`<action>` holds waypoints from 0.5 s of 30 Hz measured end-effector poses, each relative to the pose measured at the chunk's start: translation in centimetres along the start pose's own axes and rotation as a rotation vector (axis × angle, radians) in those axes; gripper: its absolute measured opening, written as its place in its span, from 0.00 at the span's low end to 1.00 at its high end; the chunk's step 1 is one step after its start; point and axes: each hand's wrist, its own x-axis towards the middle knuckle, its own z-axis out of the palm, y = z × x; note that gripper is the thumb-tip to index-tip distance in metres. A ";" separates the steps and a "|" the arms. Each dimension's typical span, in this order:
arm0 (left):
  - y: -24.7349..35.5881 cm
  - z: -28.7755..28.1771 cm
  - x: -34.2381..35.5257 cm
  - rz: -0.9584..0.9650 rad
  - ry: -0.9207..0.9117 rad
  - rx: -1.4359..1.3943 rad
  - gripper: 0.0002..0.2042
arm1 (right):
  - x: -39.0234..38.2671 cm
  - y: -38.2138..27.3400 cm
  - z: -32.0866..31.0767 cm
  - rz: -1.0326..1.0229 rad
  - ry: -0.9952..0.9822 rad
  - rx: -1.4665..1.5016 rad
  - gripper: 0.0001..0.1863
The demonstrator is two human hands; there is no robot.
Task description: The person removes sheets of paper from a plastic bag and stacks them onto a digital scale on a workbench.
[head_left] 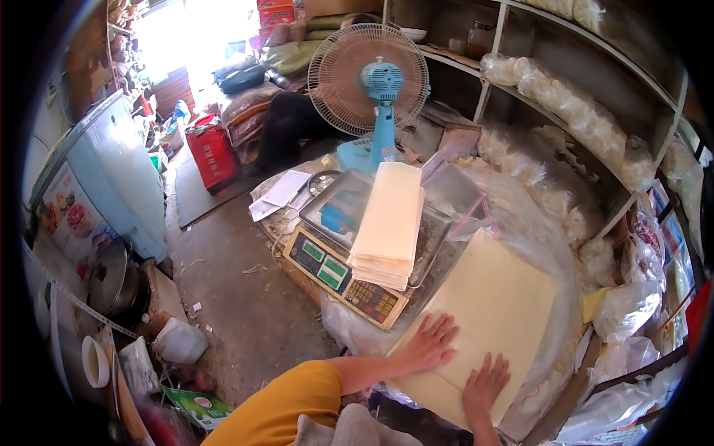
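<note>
A large, thin, cream-coloured sheet [494, 297], perhaps one of several layers, lies flat on the plastic-covered work surface in front of me. My left hand [430, 343] rests palm down on its near left part, fingers stretched out. Close to the near right edge, my right hand [486, 385] also lies on the sheet with its fingers spread. Neither hand grips anything. Beyond them, a long folded stack of cream sheets [387, 223] sits on the tray of a digital scale [343, 276] and partly hangs over its keypad.
A blue fan [383, 82] stands behind the scale, with papers [285, 189] to its left. Shelves [569, 111] holding clear bags rise at the right. At the left are a pale blue cabinet [126, 163], a lidded pot [117, 284] and a red bag [211, 154] on the floor.
</note>
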 end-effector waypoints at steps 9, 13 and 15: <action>0.0 0.7 -0.6 -0.021 0.015 -0.027 0.28 | -0.1 -0.1 0.4 -0.012 0.009 -0.048 0.30; 0.6 -0.1 -0.3 -0.036 -0.011 -0.056 0.28 | -0.5 0.5 0.7 -0.011 0.055 -0.051 0.30; 0.4 -0.2 -0.1 0.041 0.127 -0.010 0.27 | -0.3 0.7 0.7 -0.022 0.071 -0.066 0.31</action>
